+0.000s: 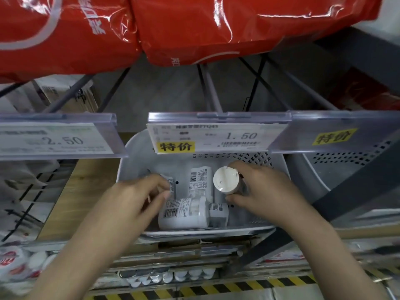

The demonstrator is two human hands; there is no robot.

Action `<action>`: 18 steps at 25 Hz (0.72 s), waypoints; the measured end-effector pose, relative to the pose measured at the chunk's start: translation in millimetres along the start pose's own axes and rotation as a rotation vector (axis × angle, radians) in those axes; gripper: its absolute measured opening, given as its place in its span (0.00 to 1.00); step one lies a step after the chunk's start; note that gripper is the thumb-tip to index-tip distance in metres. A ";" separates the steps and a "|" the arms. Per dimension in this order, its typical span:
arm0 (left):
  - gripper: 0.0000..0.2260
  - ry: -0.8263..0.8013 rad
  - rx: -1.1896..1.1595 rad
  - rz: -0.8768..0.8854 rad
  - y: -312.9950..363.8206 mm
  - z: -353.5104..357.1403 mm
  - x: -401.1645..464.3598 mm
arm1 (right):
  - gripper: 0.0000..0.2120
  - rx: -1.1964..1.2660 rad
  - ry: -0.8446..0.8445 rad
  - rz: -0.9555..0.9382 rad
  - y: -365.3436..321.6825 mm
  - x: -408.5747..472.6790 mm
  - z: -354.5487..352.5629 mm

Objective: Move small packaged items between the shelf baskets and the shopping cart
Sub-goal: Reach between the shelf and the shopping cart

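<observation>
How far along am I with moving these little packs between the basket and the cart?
Done: nothing can be confirmed, since no cart is in view. In hand: your right hand grips an upright white tube inside the white basket, and your left hand is curled around another pack at the basket's left. Left: at least three more white packs, such as the one at the front, lie on the basket floor.

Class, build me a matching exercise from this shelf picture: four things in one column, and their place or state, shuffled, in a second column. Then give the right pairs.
Things
1. right hand
2. left hand
3. price tag marked 1.50
4. red bags

Places or states
A. on the shelf above
B. grips an upright white-capped tube
C. hangs over the white basket
D. fingers on a lying pack

Pairs: 1-B, 2-D, 3-C, 4-A
</observation>
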State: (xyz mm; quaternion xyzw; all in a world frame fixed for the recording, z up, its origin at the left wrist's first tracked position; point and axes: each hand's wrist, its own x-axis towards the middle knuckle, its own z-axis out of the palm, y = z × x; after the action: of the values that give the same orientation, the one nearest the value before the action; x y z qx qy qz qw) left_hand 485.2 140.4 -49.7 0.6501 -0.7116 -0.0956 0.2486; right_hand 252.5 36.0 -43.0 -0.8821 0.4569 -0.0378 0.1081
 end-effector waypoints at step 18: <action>0.26 -0.478 0.422 0.249 -19.7 -19.1 85.4 | 0.23 0.193 0.124 -0.006 9.6 11.6 1.0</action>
State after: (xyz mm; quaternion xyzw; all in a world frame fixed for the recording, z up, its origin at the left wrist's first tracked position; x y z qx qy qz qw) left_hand 509.1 58.2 -22.8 0.5545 -0.8278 -0.0648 -0.0553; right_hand 251.8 21.4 -46.6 -0.8649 0.4543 -0.1363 0.1639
